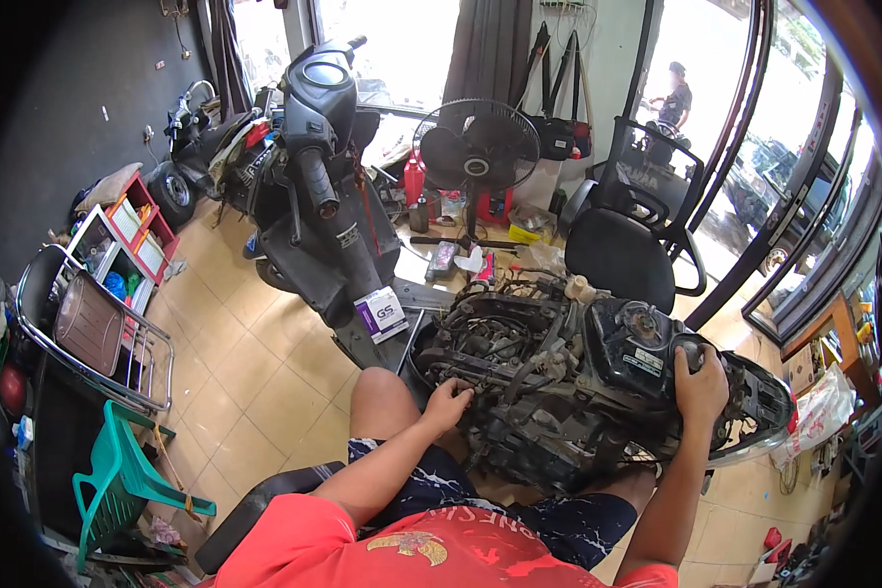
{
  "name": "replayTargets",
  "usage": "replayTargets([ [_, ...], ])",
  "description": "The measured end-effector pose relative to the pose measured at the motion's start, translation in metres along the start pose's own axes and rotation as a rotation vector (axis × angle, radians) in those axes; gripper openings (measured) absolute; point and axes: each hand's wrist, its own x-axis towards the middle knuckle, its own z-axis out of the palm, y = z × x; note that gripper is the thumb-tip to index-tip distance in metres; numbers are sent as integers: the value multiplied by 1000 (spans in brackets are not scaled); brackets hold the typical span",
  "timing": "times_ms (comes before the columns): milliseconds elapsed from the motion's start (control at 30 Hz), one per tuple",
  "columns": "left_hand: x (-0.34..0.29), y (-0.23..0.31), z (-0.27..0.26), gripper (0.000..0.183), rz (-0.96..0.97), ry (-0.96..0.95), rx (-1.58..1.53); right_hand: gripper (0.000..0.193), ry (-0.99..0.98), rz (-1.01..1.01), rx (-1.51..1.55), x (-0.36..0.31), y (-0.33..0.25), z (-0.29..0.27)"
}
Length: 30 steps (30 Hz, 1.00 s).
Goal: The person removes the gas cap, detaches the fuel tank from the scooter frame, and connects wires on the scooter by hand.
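Note:
In front of me stands a scooter stripped of its body panels, its dark dusty engine and frame (534, 392) exposed. My left hand (448, 405) is at the near side of the frame, fingers pinched together; whatever lies between them is too small to make out. A black fuel tank (629, 348) with a round filler area sits toward the scooter's right end. Just beside the tank, my right hand (703, 385) is closed over a black rounded part (691, 345), thumb and fingers on its top. Cables and hoses run around the engine bay.
A purple-and-white box (380, 314) rests on a second scooter (328, 196). Beyond are a standing fan (475, 147) and a black office chair (622, 250). A green plastic chair (127, 480) and a metal-framed chair (88, 318) stand left. Outside the glass door is a person (674, 98).

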Motion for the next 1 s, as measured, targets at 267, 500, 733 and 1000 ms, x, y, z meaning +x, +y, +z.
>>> replayTargets([
  [267,-2,2,0,24,-5,11,-32,57,9,2,13,-1,-2,0],
  [500,-2,3,0,24,-19,8,-11,55,22,-6,12,-1,-2,-1],
  [733,-4,9,0,24,-22,12,-9,56,27,-10,7,-1,-1,0],
  [1000,-3,7,0,24,-23,12,-11,56,28,-17,21,-1,1,1],
])
